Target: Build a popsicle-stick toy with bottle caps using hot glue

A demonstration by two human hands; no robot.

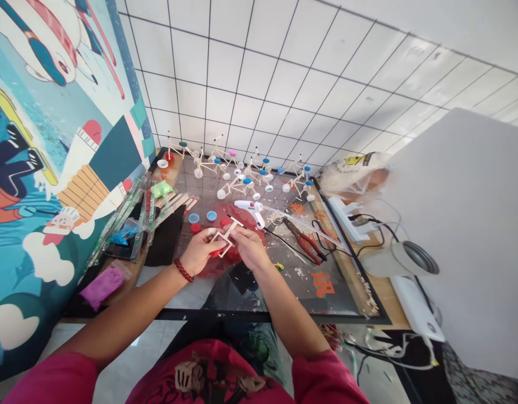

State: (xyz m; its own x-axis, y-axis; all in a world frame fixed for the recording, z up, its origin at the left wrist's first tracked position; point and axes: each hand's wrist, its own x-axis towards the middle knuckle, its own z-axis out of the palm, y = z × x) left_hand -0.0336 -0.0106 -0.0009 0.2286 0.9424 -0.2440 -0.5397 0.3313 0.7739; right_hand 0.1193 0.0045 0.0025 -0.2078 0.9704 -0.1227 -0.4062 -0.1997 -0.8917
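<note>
I can see the left hand [200, 251] and right hand [250, 247], each grip closed on the stick frame [229, 231], likely to steady it, just on the near side of the glue gun [253, 209]; beyond that gun stand little stick models [247, 181], seemingly parked out of harm's way

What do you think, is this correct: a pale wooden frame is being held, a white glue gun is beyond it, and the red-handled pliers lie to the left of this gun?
Not quite: in the head view, the red-handled pliers lie to the right of the white glue gun. The rest about the pale wooden frame is right.
</note>
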